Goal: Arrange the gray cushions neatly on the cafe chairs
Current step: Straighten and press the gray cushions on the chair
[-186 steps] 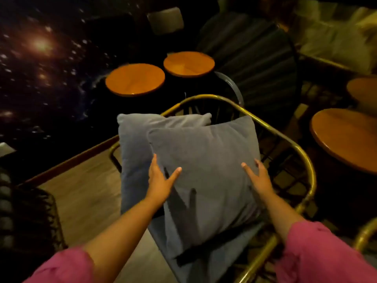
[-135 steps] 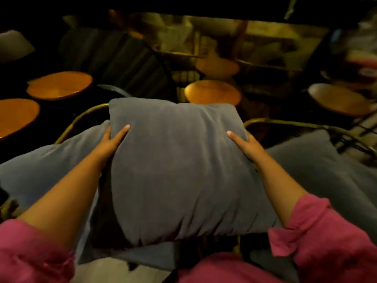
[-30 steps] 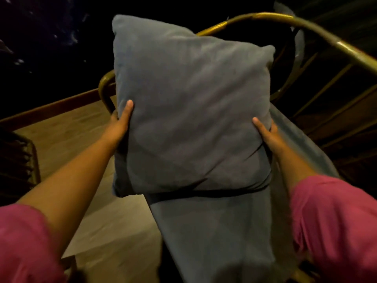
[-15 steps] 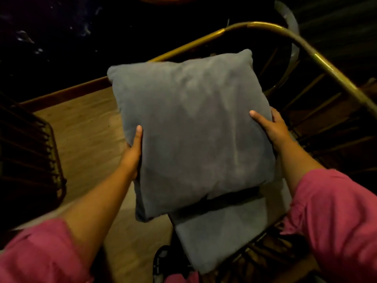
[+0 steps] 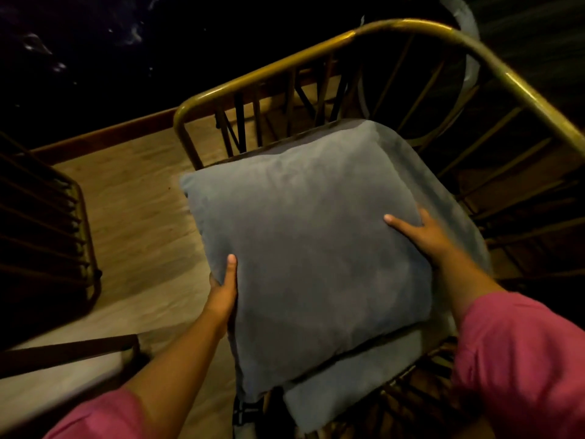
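Note:
A plump gray cushion (image 5: pixel 310 248) lies nearly flat over the seat of a cafe chair with a curved gold metal frame (image 5: pixel 411 25). My left hand (image 5: pixel 223 288) grips its left edge, thumb on top. My right hand (image 5: pixel 418 231) holds its right edge, fingers spread on the fabric. Under it lies a flatter gray seat cushion (image 5: pixel 357 388), showing at the front and along the right side. The chair's dark back spokes rise behind the cushion.
Another dark wire-framed chair (image 5: pixel 63 229) stands to the left. Pale wooden floor (image 5: pixel 136 223) lies between the two chairs, with a dark wall beyond. A dark bar (image 5: pixel 69 353) crosses the lower left.
The cushion has come down from upright against the chair back to nearly flat on the seat. Both hands kept hold of its sides and lowered with it.

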